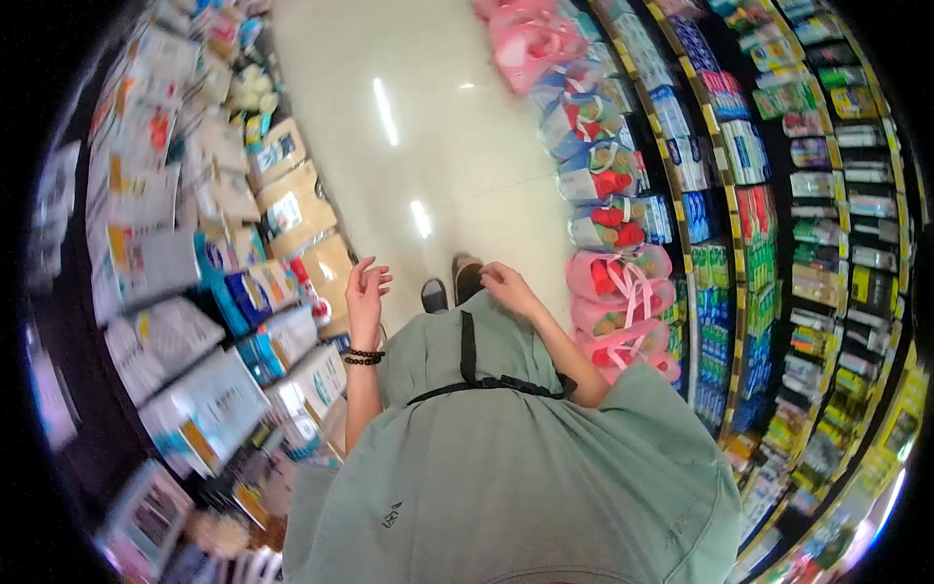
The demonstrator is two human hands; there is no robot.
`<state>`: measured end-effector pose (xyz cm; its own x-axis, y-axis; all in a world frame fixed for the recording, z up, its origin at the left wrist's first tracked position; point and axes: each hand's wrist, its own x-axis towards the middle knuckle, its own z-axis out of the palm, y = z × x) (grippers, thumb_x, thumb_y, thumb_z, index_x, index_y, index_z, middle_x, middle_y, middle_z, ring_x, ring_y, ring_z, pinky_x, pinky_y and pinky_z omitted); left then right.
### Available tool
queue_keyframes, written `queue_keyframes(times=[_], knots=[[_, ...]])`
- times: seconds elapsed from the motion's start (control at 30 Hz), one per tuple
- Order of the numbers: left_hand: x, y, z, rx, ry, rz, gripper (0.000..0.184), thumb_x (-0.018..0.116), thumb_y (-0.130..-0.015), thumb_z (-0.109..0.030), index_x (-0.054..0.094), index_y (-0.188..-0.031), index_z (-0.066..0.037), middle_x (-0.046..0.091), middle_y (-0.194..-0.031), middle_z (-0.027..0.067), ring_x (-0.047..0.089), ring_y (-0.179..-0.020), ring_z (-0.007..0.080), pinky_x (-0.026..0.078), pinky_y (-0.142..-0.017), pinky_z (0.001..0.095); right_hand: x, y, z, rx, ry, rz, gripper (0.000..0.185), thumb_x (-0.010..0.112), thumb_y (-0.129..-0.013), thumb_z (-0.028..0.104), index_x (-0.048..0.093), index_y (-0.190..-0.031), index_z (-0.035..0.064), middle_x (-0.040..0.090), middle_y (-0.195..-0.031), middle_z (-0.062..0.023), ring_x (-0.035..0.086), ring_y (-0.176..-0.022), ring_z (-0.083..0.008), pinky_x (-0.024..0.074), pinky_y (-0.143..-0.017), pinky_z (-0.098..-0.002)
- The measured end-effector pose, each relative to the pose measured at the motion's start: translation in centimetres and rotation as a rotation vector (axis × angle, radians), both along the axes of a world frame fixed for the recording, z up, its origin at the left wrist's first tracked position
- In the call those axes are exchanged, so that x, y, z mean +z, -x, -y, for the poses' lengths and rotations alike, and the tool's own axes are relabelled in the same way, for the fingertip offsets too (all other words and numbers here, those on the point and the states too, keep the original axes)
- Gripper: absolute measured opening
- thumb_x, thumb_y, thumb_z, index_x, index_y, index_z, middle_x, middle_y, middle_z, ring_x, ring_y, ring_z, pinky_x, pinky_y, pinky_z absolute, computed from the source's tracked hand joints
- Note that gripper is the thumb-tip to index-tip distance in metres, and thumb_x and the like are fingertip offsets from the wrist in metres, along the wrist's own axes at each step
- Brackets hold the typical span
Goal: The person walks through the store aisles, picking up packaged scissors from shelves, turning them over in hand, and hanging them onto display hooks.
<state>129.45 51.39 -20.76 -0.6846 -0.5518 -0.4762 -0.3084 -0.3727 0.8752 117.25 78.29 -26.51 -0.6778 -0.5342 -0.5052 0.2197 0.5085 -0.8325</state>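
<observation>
My left hand is raised beside the packaged goods on the left shelf, apart from them. Its fingers are loosely bent and apart, with nothing in them, and a dark beaded bracelet circles the wrist. My right hand hangs over the front of the green dress, fingers curled in and pressed together. Whatever may be inside those fingers is hidden. A black strap crosses the dress at the waist, and dark shoes show below its hem.
Left shelves carry white bagged packs, tan boxes and a blue pack. Pink mesh bags and blue-trimmed clear bags hang along the right shelves, beside rows of toothpaste-like boxes. A shiny pale floor runs between.
</observation>
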Motion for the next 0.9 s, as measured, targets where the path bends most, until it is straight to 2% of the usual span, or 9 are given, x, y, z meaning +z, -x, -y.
queue_keyframes(times=[0.07,0.2,0.3,0.33,0.47,0.57,0.67,0.8,0.9], knots=[[3.3,6.2,0.5,-0.049,-0.077,-0.037,0.031,0.051,-0.097,-0.014,0.051,-0.127,-0.005,0.065,-0.104,0.0078,0.062,-0.092,0.0143,0.048,-0.078,0.0265,1.3,3.0,1.6,-0.035,0.010,-0.027,0.025,0.057,-0.093,0.019,0.061,-0.109,-0.0001,0.067,-0.092,-0.0084,0.062,-0.084,-0.0138,0.0498,-0.074,-0.0287],[6.2,18.0,1.6,-0.254,0.000,-0.115,0.029,0.049,-0.099,-0.018,0.053,-0.124,-0.003,0.064,-0.105,0.0086,0.062,-0.095,0.0165,0.049,-0.082,0.0287,-3.4,10.7,3.7,-0.022,0.056,0.083,0.024,0.058,-0.092,0.021,0.062,-0.106,0.0013,0.066,-0.091,-0.0069,0.061,-0.084,-0.0134,0.0495,-0.075,-0.0282],[5.6,26.3,2.8,-0.389,0.086,-0.143,0.027,0.051,-0.098,-0.016,0.055,-0.121,-0.003,0.065,-0.103,0.0076,0.062,-0.094,0.0159,0.048,-0.082,0.0289,-5.7,18.7,7.0,-0.060,0.070,0.051,0.025,0.059,-0.091,0.022,0.063,-0.105,0.0014,0.066,-0.090,-0.0066,0.061,-0.082,-0.0134,0.0493,-0.075,-0.0280],[5.5,29.2,3.2,-0.410,0.081,-0.129,0.025,0.051,-0.097,-0.012,0.057,-0.120,-0.003,0.066,-0.102,0.0068,0.062,-0.094,0.0154,0.048,-0.083,0.0289,-6.2,21.7,8.4,-0.105,0.094,0.067,0.025,0.060,-0.089,0.022,0.063,-0.099,-0.0012,0.066,-0.088,-0.0100,0.062,-0.082,-0.0175,0.0495,-0.075,-0.0314],[6.6,40.1,5.8,-0.523,0.024,-0.049,0.023,0.053,-0.096,-0.009,0.058,-0.118,-0.002,0.066,-0.105,0.0069,0.061,-0.096,0.0142,0.046,-0.082,0.0261,-6.4,34.1,13.0,-0.104,0.140,-0.053,0.026,0.059,-0.089,0.022,0.063,-0.097,-0.0025,0.066,-0.084,-0.0121,0.062,-0.078,-0.0181,0.0496,-0.073,-0.0314],[7.5,47.1,8.6,-0.487,0.028,-0.033,0.023,0.051,-0.097,-0.011,0.059,-0.117,-0.002,0.066,-0.103,0.0070,0.062,-0.096,0.0154,0.048,-0.084,0.0290,-5.9,43.1,16.1,-0.132,0.173,0.018,0.030,0.058,-0.090,0.025,0.063,-0.101,-0.0026,0.066,-0.086,-0.0121,0.062,-0.078,-0.0190,0.0496,-0.073,-0.0318],[8.8,52.8,11.7,-0.377,0.012,-0.040,0.023,0.051,-0.097,-0.012,0.058,-0.117,-0.002,0.066,-0.103,0.0075,0.062,-0.096,0.0160,0.048,-0.084,0.0290,-4.2,51.4,18.9,-0.091,0.142,0.124,0.026,0.057,-0.092,0.020,0.062,-0.107,-0.0003,0.066,-0.092,-0.0073,0.060,-0.084,-0.0143,0.0493,-0.076,-0.0296],[8.7,59.7,16.8,-0.307,-0.038,0.001,0.024,0.053,-0.096,-0.014,0.058,-0.117,-0.002,0.065,-0.102,0.0077,0.062,-0.096,0.0162,0.048,-0.083,0.0286,-0.5,60.9,23.6,0.060,0.098,-0.031,0.029,0.057,-0.092,0.022,0.061,-0.109,-0.0006,0.065,-0.092,-0.0096,0.060,-0.083,-0.0165,0.0495,-0.076,-0.0304],[7.2,65.4,20.9,-0.282,-0.092,0.017,0.025,0.053,-0.096,-0.014,0.058,-0.117,-0.002,0.065,-0.102,0.0077,0.062,-0.095,0.0164,0.049,-0.083,0.0287,0.8,66.8,27.3,0.061,0.092,0.015,0.029,0.056,-0.092,0.022,0.061,-0.109,-0.0009,0.065,-0.093,-0.0105,0.060,-0.083,-0.0170,0.0496,-0.076,-0.0307]])
